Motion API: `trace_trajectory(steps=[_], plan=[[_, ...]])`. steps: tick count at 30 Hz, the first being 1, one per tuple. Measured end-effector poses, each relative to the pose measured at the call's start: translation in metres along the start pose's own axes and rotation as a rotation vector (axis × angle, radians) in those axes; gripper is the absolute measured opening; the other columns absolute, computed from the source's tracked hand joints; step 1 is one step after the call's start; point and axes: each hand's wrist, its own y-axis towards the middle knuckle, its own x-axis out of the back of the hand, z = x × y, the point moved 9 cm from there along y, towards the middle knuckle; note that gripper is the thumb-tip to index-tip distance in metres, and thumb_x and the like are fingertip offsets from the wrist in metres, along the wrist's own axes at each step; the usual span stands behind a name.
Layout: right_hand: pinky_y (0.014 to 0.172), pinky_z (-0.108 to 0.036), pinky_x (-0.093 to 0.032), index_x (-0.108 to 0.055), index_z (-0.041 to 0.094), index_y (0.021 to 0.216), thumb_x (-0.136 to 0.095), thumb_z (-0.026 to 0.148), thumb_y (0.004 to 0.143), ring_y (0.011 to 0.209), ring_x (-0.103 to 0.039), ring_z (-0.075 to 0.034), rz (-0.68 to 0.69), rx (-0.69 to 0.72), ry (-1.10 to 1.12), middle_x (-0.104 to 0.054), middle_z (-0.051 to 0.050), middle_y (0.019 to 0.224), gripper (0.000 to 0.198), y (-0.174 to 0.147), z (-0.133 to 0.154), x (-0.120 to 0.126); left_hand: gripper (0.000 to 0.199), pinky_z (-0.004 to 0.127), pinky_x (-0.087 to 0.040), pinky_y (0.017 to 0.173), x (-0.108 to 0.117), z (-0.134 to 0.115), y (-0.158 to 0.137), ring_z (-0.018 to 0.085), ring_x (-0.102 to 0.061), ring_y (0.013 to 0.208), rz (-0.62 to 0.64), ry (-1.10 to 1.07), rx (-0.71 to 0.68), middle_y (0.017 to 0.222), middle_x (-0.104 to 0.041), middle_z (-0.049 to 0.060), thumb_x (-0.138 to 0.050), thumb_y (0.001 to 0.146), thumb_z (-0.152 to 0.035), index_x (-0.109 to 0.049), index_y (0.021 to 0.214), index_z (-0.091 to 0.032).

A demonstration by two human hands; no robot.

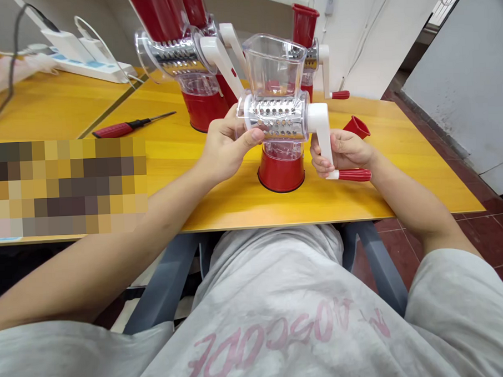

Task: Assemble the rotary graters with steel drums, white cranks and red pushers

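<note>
A rotary grater with a clear hopper, a perforated metal drum and a red base stands upright on the table in front of me. My left hand grips the left end of its clear drum housing, thumb across the front. On the other side, my right hand has its fingers curled around the white crank arm, above the red crank handle. Just behind my right hand lies a red pusher. Part of the left fingers is hidden behind the housing.
More rotary graters stand behind on the left, and another grater is at the back right. A screwdriver lies left of them. Farther left are a power strip and cables. The table's front edge runs close to my body.
</note>
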Motion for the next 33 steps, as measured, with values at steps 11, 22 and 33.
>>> trace_trajectory(steps=[11, 22, 33], plan=[[0.088, -0.035, -0.076, -0.074, 0.02, 0.121, -0.092, 0.077, 0.12, 0.087, -0.082, -0.02, -0.079, -0.094, -0.096, -0.085, -0.004, 0.098, 0.06, -0.002, -0.003, 0.013, 0.096, 0.061, -0.067, 0.127, 0.002, -0.007, -0.004, 0.042, -0.08, 0.132, -0.055, 0.044, -0.141, 0.093, -0.075, 0.012, -0.098, 0.082, -0.115, -0.059, 0.065, -0.029], [0.08, -0.031, -0.076, -0.079, 0.024, 0.129, -0.103, 0.083, 0.107, 0.091, -0.091, -0.023, -0.437, -0.058, -0.314, -0.087, -0.004, 0.101, 0.067, -0.013, 0.032, 0.024, 0.083, 0.046, -0.07, 0.087, 0.005, -0.005, -0.011, 0.029, -0.086, 0.099, -0.186, -0.082, -0.089, 0.091, -0.084, 0.004, -0.112, 0.08, -0.102, -0.077, 0.092, -0.028], [0.076, -0.029, -0.07, -0.081, 0.022, 0.125, -0.093, 0.072, 0.122, 0.098, -0.093, -0.025, -0.406, -0.206, -0.244, -0.087, -0.007, 0.104, 0.051, -0.016, 0.031, 0.021, 0.074, 0.044, -0.073, 0.083, 0.0, -0.011, -0.005, 0.023, -0.084, 0.092, -0.092, -0.109, -0.093, 0.1, -0.094, 0.004, -0.116, 0.085, -0.094, -0.094, 0.098, -0.025]])
